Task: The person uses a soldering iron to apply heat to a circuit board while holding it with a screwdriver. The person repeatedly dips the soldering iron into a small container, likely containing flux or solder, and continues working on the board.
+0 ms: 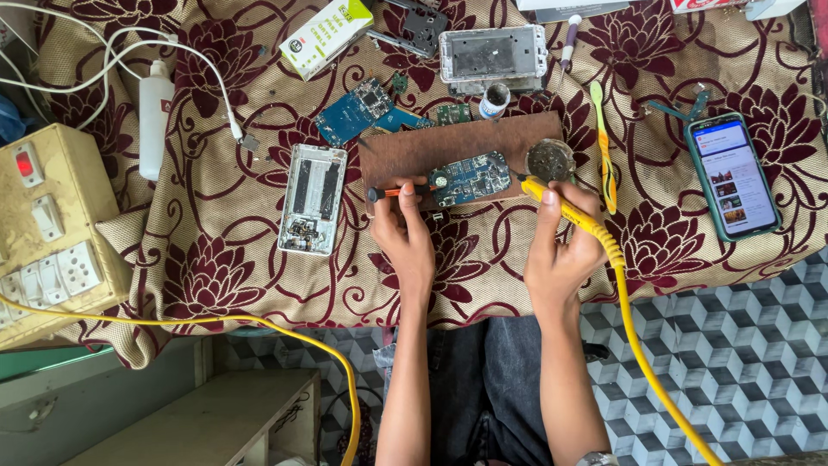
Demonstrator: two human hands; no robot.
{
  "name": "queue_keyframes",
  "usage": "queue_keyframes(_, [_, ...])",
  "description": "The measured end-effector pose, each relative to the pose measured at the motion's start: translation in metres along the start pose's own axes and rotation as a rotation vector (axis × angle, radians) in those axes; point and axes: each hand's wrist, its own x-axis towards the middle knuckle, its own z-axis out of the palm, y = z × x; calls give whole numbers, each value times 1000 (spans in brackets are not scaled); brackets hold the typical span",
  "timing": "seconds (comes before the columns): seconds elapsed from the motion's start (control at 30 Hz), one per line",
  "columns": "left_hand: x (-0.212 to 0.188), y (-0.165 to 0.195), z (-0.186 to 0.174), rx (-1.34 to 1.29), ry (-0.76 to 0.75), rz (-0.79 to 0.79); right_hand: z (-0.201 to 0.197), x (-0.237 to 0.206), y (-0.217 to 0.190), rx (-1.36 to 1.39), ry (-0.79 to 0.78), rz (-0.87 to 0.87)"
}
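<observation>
Yellow cable (642, 345) cut off at the bottom edge, screwdriver (398, 192) shaft partly hidden behind left hand (405, 242).

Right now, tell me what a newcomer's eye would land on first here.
First, the two hands at the centre: the right hand grips a yellow soldering iron with its tip by a round tin, and the left hand holds a small screwdriver against a blue circuit board on a brown wooden board. Next, the lit smartphone at right, on the maroon floral cloth.
</observation>
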Motion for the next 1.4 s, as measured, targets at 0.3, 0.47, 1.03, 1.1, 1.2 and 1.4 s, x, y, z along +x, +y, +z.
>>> queue_keyframes(0.3, [0,-2,0,-15,-3,31,-2,0,4,12,24,-63])
queue_keyframes(0.47, [-1,-3,0,-3,-5,-8,0,0,7,31,-5,-3])
queue_keyframes(1.03, [0,-1,0,36,4,-21,-1,1,4,-20,27,-62])
queue_keyframes(1.1, [-1,-1,0,31,4,-17,-1,1,4,6,28,-45])
queue_keyframes(1.2, [-1,-1,0,-5,0,33,0,1,3,-9,-1,45])
queue_keyframes(1.4, [-1,-2,0,26,3,-23,-1,0,5,80,26,-3])
